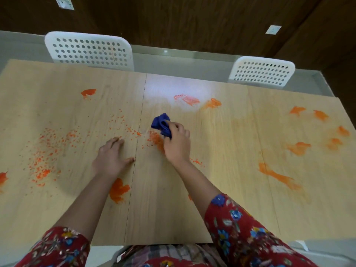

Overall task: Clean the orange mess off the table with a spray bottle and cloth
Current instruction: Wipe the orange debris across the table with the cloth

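Note:
My right hand [178, 142] is shut on a crumpled blue cloth [160, 124], which presses on the light wooden table [221, 189] at an orange smear [155, 140] near the middle. My left hand [110, 158] lies flat and open on the table, holding nothing. Orange crumbs [48, 151] are scattered across the left half. Thick orange smears sit near my left forearm [118, 189], at the far left [88, 92], in the far middle [212, 103] and over the right side [277, 176]. No spray bottle is in view.
Two white perforated chairs stand beyond the table's far edge, one at the left [89, 51] and one at the right [263, 71]. A dark wood wall rises behind them. The table's near edge runs just in front of my body.

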